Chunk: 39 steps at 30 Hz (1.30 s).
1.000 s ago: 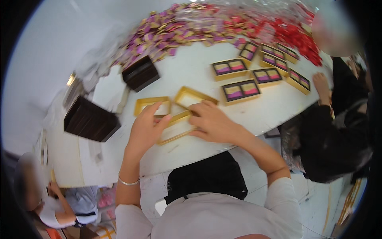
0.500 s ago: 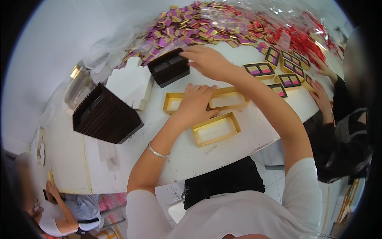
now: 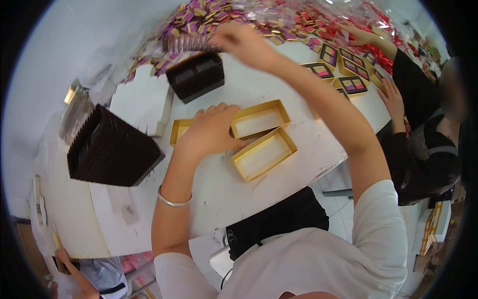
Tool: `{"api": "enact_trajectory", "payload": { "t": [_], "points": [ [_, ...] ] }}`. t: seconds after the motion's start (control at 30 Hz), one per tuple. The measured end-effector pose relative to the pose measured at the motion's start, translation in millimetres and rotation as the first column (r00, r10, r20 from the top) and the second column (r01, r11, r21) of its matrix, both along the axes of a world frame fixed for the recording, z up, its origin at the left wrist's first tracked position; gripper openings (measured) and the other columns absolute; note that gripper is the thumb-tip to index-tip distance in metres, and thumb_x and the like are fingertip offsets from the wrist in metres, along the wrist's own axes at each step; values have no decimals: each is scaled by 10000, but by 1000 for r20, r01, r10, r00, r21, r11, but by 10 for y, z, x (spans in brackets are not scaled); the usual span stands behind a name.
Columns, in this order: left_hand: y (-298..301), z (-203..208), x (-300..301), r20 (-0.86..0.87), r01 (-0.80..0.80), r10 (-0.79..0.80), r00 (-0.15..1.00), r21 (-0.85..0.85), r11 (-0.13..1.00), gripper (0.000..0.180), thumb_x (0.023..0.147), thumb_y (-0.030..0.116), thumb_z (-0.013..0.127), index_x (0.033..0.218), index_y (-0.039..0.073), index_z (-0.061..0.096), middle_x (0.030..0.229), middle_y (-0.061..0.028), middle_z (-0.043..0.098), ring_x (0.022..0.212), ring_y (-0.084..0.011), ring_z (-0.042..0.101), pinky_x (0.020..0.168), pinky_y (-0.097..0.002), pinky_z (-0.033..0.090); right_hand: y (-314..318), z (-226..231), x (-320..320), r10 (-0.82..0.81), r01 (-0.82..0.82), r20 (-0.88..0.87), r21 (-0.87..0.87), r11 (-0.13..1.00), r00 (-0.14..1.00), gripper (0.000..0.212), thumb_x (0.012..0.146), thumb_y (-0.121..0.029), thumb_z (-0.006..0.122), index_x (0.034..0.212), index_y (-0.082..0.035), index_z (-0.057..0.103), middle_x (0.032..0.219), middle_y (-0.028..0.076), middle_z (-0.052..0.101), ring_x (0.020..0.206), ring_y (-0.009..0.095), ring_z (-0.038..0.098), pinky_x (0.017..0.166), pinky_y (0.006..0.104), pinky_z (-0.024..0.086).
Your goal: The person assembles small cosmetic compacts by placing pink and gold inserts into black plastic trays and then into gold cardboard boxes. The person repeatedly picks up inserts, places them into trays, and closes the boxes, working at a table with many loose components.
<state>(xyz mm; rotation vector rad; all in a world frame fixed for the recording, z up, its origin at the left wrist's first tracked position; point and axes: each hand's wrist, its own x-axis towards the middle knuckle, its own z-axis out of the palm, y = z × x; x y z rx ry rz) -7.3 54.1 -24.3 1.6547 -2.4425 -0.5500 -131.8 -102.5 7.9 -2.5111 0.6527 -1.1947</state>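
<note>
My right hand [image 3: 244,45] is pinched on the end of a thin dark brown plastic tray [image 3: 186,44], blurred by motion. It hangs just above and beyond a stack of dark brown plastic trays [image 3: 195,77]. My left hand [image 3: 213,127], with a silver bangle on its wrist, lies spread over gold open-topped boxes. One gold box [image 3: 180,130] is partly hidden under that hand's left side, and another gold box [image 3: 261,119] sits beside its fingers. Close to the thumb is a third gold box [image 3: 264,154], tilted toward the table's front edge. The boxes show white bottoms.
A taller stack of dark trays [image 3: 114,149] stands at left, near white flat cartons [image 3: 142,102]. Purple, gold and red small pieces [image 3: 219,20] are heaped at the back. Filled gold boxes [image 3: 353,84] stand at right, beside a co-worker's hands [image 3: 393,102]. Another person's hand [image 3: 63,259] shows lower left.
My right hand has lifted a tray off the small stack, moving up and away. My left hand stays on the gold boxes. The whole view has shifted, and the near box sits at a different angle.
</note>
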Motion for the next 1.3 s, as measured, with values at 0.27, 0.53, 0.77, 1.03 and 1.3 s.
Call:
{"api": "enact_trajectory", "payload": {
  "t": [0.27, 0.53, 0.77, 1.03, 1.3],
  "points": [
    [-90, 5, -27, -119, -47, 52, 992, 45, 998, 665, 681, 237, 755, 1224, -13, 463, 1160, -181, 525, 1051, -317, 539, 899, -357, 432, 318, 197, -1094, -32, 147, -151, 856, 495, 988, 301, 853, -319, 634, 1024, -73, 607, 859, -45, 608, 754, -1, 549, 629, 186, 455],
    [-99, -13, -156, -315, -138, 19, 949, -361, 922, 915, 661, 261, 794, 1375, 14, 279, 1243, -179, 490, 1085, -297, 524, 909, -359, 432, 442, -71, -1173, -63, -68, 89, 958, 280, 994, 225, 873, -288, 608, 841, -65, 621, 705, -50, 583, 521, 6, 490, 446, 166, 366],
    [-72, 238, -229, -456, -136, -44, 889, -354, 925, 670, 659, 246, 804, 1216, 51, 487, 1131, -173, 561, 1033, -291, 563, 863, -380, 449, 450, -50, -1237, 126, -133, 105, 961, 242, 987, 322, 868, -320, 623, 1105, -106, 581, 983, 55, 603, 875, 115, 596, 745, 269, 505],
    [-139, 24, 2, -469, -114, -8, 883, -229, 967, 819, 632, 412, 795, 1282, 43, 460, 1196, -139, 548, 1142, -271, 483, 983, -360, 363, 761, 118, -1373, 170, -82, -250, 327, 942, 953, 372, 792, -108, 678, 1155, -77, 601, 972, 48, 590, 879, 145, 543, 752, 275, 439],
    [-163, -76, -102, -282, 3, -16, 959, -45, 999, 765, 634, 159, 799, 1309, 84, 445, 1103, -96, 536, 861, -217, 545, 773, -304, 456, 835, -294, -1311, 155, -88, -429, 171, 981, 890, 502, 738, -105, 720, 1216, -77, 568, 1072, 97, 547, 958, 225, 483, 811, 296, 408]
  ]
}}
